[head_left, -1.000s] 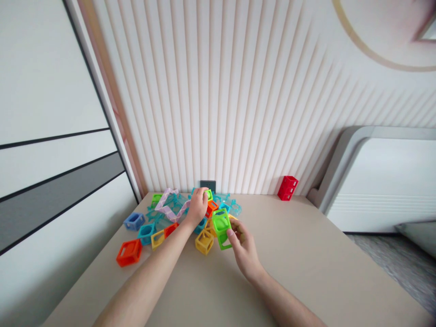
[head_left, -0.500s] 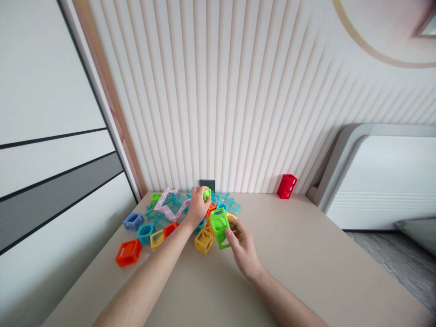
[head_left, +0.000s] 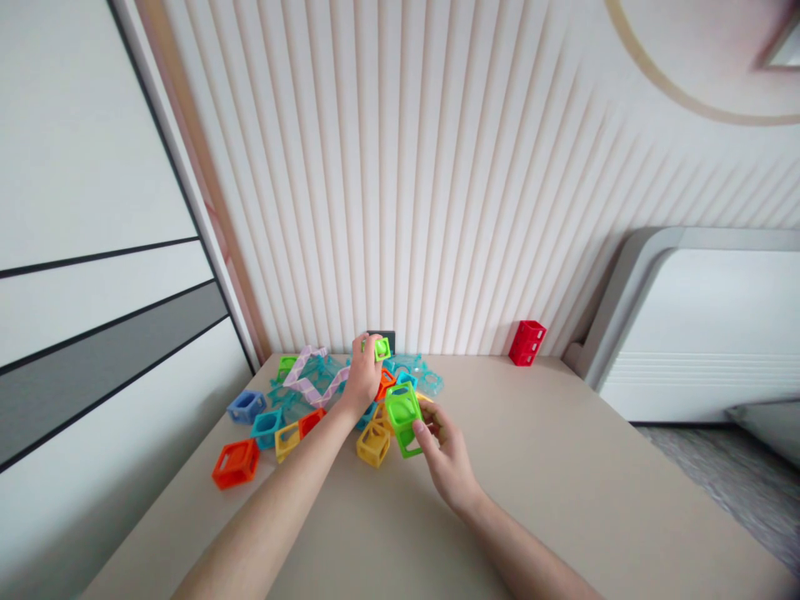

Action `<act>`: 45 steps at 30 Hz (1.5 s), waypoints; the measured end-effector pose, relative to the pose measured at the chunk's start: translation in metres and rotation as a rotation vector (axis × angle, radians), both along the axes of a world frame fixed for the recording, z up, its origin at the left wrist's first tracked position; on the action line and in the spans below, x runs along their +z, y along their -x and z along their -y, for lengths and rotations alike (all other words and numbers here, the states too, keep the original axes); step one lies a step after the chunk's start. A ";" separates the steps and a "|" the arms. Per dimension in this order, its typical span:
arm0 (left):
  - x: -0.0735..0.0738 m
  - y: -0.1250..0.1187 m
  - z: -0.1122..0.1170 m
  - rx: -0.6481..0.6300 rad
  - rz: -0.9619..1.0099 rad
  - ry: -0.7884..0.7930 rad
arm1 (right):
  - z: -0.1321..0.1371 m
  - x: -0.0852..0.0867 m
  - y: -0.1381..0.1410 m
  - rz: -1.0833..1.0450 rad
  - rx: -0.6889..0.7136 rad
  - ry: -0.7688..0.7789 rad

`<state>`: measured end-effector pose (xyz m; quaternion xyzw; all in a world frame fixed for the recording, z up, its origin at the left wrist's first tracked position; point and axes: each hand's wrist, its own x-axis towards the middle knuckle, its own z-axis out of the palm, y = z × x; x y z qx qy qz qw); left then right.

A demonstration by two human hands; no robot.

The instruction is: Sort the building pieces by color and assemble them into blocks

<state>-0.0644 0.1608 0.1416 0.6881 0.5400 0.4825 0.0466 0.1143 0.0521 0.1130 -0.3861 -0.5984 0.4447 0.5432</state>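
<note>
My left hand [head_left: 363, 372] is closed around a small green block [head_left: 382, 348], above the back of the block pile near the wall. My right hand [head_left: 447, 454] grips a longer green block piece [head_left: 403, 417] with two openings, thumb on its near side; it is tilted and apart from the other green block. Beneath and beside it are a yellow block [head_left: 373, 443] and an orange-red block [head_left: 386, 383]. A blue block [head_left: 406, 380] lies just behind the longer green piece. My left hand partly hides the pile.
Left of my forearm lie an orange block [head_left: 236, 464], a teal block [head_left: 267, 428], a blue-violet block [head_left: 246, 406] and pink zigzag strips [head_left: 306, 387] over clear teal pieces [head_left: 431, 382]. A red block stack [head_left: 527, 342] stands at the table's back right, by the ribbed wall [head_left: 437, 167].
My left hand has lifted slightly with the small green block, which shows more of its face now. My right hand and the longer green piece stay nearly still.
</note>
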 end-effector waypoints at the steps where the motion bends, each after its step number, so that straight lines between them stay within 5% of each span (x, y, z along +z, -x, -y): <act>1: 0.001 0.001 0.000 0.000 0.007 0.002 | 0.000 0.000 0.000 0.001 -0.001 0.003; 11: 0.007 0.001 0.002 0.020 0.190 0.038 | -0.001 0.000 0.002 -0.063 -0.002 -0.010; 18: 0.011 0.009 0.043 -0.188 0.432 0.103 | -0.004 0.011 -0.004 -0.164 -0.126 -0.009; 25: -0.005 0.008 0.094 -0.309 0.474 0.219 | -0.011 0.012 -0.010 -0.187 -0.195 0.052; 33: -0.033 0.003 0.127 -0.443 0.467 0.235 | -0.014 0.009 -0.014 -0.077 -0.207 0.020; 39: -0.030 -0.005 0.138 -0.510 0.715 0.391 | -0.008 0.013 -0.017 0.033 -0.134 -0.034; 45: -0.028 -0.004 0.137 -0.499 0.711 0.405 | -0.003 0.018 -0.016 0.117 -0.062 -0.130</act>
